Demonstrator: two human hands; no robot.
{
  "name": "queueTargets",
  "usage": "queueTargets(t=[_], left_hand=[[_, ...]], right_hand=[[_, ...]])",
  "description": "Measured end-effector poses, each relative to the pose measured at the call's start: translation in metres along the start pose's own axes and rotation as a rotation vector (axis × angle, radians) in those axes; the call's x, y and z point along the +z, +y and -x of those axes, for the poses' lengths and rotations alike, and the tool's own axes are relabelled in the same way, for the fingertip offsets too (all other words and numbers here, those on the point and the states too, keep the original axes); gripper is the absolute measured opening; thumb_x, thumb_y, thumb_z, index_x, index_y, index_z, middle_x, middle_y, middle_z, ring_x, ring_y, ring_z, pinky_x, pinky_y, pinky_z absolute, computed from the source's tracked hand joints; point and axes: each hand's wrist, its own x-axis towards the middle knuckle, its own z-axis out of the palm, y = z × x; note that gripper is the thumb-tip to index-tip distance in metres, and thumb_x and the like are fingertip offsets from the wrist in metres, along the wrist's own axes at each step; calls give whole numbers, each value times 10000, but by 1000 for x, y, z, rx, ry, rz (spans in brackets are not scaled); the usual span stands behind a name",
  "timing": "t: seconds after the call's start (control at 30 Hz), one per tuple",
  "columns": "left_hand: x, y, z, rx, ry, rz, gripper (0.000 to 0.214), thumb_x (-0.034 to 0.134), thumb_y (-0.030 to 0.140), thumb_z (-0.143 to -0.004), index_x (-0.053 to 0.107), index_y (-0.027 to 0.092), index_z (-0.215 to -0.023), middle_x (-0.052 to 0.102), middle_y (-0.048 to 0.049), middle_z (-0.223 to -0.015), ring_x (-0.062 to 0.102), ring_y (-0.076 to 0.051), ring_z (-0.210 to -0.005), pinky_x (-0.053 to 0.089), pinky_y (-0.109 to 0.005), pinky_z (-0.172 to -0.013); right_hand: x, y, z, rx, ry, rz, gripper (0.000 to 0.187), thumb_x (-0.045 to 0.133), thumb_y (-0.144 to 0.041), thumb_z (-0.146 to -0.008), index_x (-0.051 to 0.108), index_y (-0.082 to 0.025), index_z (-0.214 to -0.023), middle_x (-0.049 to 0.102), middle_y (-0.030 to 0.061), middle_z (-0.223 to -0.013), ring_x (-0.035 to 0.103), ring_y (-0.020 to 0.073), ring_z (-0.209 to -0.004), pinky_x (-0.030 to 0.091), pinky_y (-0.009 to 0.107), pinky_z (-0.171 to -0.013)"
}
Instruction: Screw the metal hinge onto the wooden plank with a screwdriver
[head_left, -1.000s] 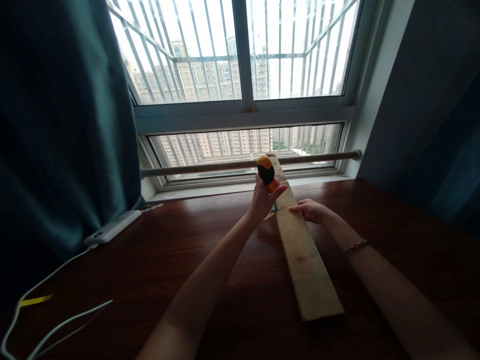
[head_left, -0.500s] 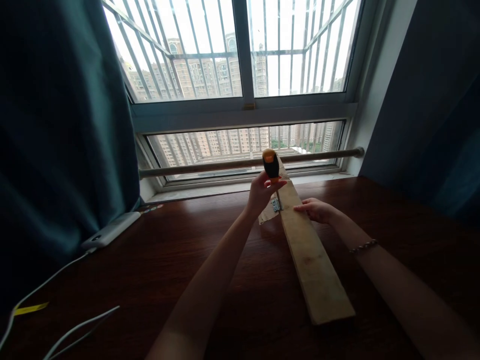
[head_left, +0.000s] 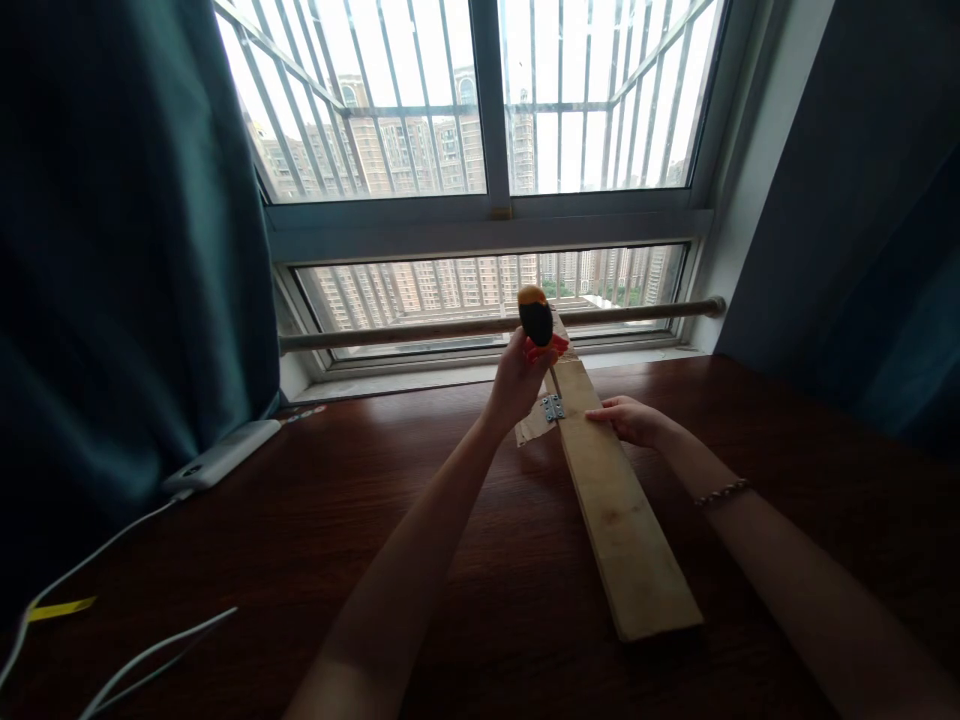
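Closed around an orange-and-black screwdriver [head_left: 535,318] is my left hand [head_left: 517,375], held above the far part of a long wooden board [head_left: 622,510]. The screwdriver's handle points up; its tip is hidden behind my fingers. A small metal hinge [head_left: 553,407] with several screws lies at the board's left edge, bridging to a second, smaller wooden piece [head_left: 531,424]. My right hand [head_left: 634,420] grips the board's right edge, thumb on top and the other fingers partly hidden at the side.
The board lies on a dark brown wooden surface [head_left: 315,540]. At left sit a white power bank [head_left: 225,458], white cables [head_left: 157,655] and a yellow strip [head_left: 61,609]. A metal rail [head_left: 420,333] crosses before the window, with a dark curtain [head_left: 142,250] at left.
My left hand has lifted slightly with the screwdriver, whose handle now leans more to the left. More of the hinge shows. My right hand keeps its hold on the board.
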Motion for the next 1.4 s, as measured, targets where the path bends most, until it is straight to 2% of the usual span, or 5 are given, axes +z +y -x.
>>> queueTargets(t=[0.17,0.37,0.8,1.07,1.4], left_hand=[[-3,3,-2,92,140,59,214,619,251,-750,523,209,-937,609,-24,-881,596,-155,-857,462,-356,-834],[-13,-19,1,60,250,-46,186,621,237,-741,523,199,-895,592,-24,-849,588,-147,-823,458,-348,-819],[-13,-24,2,-25,238,-23,213,626,269,-724,493,200,-875,567,-20,-846,574,-138,-820,466,-343,-812],[-14,-30,3,-42,245,-47,242,596,292,-749,438,214,-916,527,-5,-846,549,-114,-790,476,-284,-739],[-23,-42,0,-92,320,27,288,609,410,-723,441,183,-781,516,29,-661,524,-83,-600,447,-243,-593]], right_hand=[[0,0,0,9,15,-5,290,719,-196,-688,657,-72,-943,673,138,-992,658,225,-848,548,304,-774],[1,-2,0,18,-24,-15,305,712,-195,-696,651,-73,-969,669,141,-1004,658,223,-851,549,303,-770],[1,-1,0,14,9,7,297,720,-195,-684,656,-82,-951,668,142,-1007,659,237,-847,557,310,-750],[-1,1,-2,13,23,-8,321,734,-198,-671,655,-79,-958,668,135,-1008,658,222,-847,549,300,-778],[5,-2,2,28,47,-67,246,714,-167,-691,657,-60,-905,683,137,-951,662,206,-811,553,289,-759]])
